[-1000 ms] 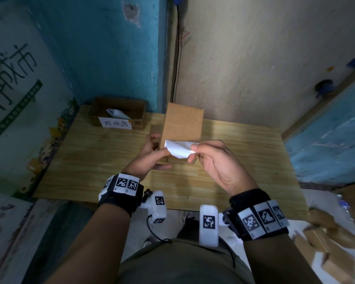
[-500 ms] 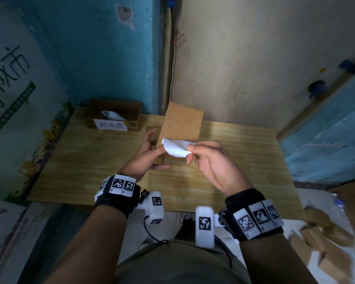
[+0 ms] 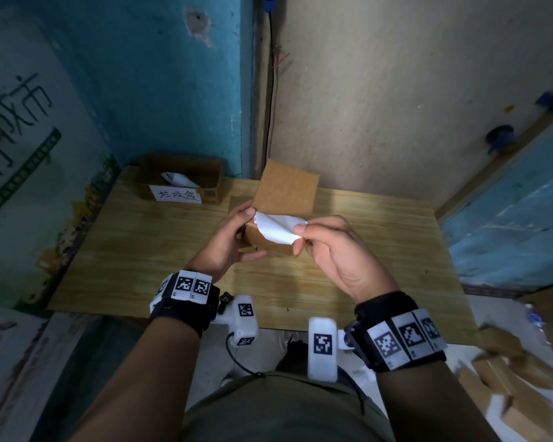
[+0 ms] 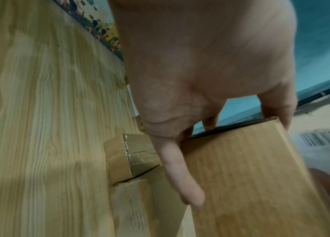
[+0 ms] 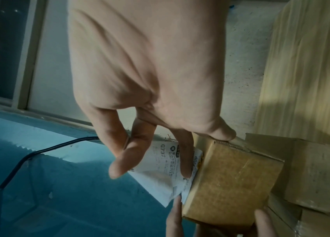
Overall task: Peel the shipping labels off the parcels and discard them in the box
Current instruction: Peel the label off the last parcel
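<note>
Parcel point(image 3: 286, 189) stands tilted on end above the counter point(image 3: 141, 244), long axis running up and away, gripped at its near left corner by the left hand point(image 3: 229, 239). Right hand point(image 3: 336, 250) fingers pinch the white label point(image 3: 278, 229), half peeled rightward off its near face. Cardboard box point(image 3: 179, 180) sits far left.

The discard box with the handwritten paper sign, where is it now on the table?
In the head view, the discard box sits at the table's far left corner against the blue wall, left of the parcel both hands hold.
</note>
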A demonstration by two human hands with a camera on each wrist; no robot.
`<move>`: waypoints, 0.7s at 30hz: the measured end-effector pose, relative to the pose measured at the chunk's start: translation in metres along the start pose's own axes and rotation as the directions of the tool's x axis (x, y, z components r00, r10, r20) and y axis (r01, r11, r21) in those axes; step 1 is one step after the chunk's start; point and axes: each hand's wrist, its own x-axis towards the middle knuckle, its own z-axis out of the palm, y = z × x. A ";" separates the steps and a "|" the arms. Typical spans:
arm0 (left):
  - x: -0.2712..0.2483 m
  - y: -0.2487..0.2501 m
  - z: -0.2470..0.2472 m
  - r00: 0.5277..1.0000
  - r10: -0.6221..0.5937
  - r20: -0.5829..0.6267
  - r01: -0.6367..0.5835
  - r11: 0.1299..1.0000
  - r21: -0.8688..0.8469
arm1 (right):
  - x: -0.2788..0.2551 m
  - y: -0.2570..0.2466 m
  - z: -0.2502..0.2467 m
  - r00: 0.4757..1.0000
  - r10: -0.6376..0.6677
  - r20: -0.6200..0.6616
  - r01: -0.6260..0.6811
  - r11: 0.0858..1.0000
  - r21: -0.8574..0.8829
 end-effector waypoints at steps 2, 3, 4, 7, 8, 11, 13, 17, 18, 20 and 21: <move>0.002 -0.001 0.002 0.999 0.014 -0.031 -0.015 0.999 -0.029 | 0.000 0.000 0.001 1.000 0.011 0.004 -0.012 1.000 0.012; 0.003 -0.001 0.002 0.999 0.019 -0.036 -0.020 0.999 -0.036 | 0.001 -0.001 0.001 1.000 0.018 0.007 -0.018 1.000 0.019; 0.003 -0.002 0.002 0.999 0.024 -0.039 -0.025 0.999 -0.039 | 0.001 -0.001 0.001 1.000 0.021 0.012 -0.021 1.000 0.020; 0.005 -0.004 0.002 0.998 0.036 -0.052 -0.038 0.999 -0.034 | 0.001 -0.001 0.001 0.999 0.027 0.017 -0.028 0.999 0.021; 0.005 -0.004 0.002 0.997 0.043 -0.060 -0.045 0.999 -0.031 | 0.001 -0.001 0.001 1.000 0.029 0.013 -0.029 0.999 0.023; 0.005 -0.005 0.001 0.993 0.074 -0.087 -0.075 0.997 -0.017 | 0.001 -0.001 0.002 1.000 0.030 -0.003 -0.030 0.999 0.022; 0.005 -0.006 0.001 0.992 0.081 -0.092 -0.083 0.996 -0.021 | 0.001 -0.001 0.001 1.000 0.028 0.004 -0.028 1.000 0.011; 0.007 -0.006 0.001 0.992 0.077 -0.104 -0.081 0.996 -0.035 | 0.001 -0.002 0.000 1.000 0.025 0.015 -0.025 0.999 0.023; 0.007 -0.006 0.001 0.991 0.075 -0.106 -0.079 0.996 -0.034 | 0.001 -0.003 0.001 1.000 0.025 0.014 -0.026 0.999 0.026; 0.007 -0.006 0.003 0.992 0.074 -0.105 -0.077 0.997 -0.029 | 0.001 -0.003 0.000 1.000 0.026 0.011 -0.027 0.999 0.026; 0.007 -0.006 0.003 0.992 0.074 -0.103 -0.077 0.997 -0.027 | 0.000 -0.003 0.000 1.000 0.026 0.008 -0.027 0.999 0.025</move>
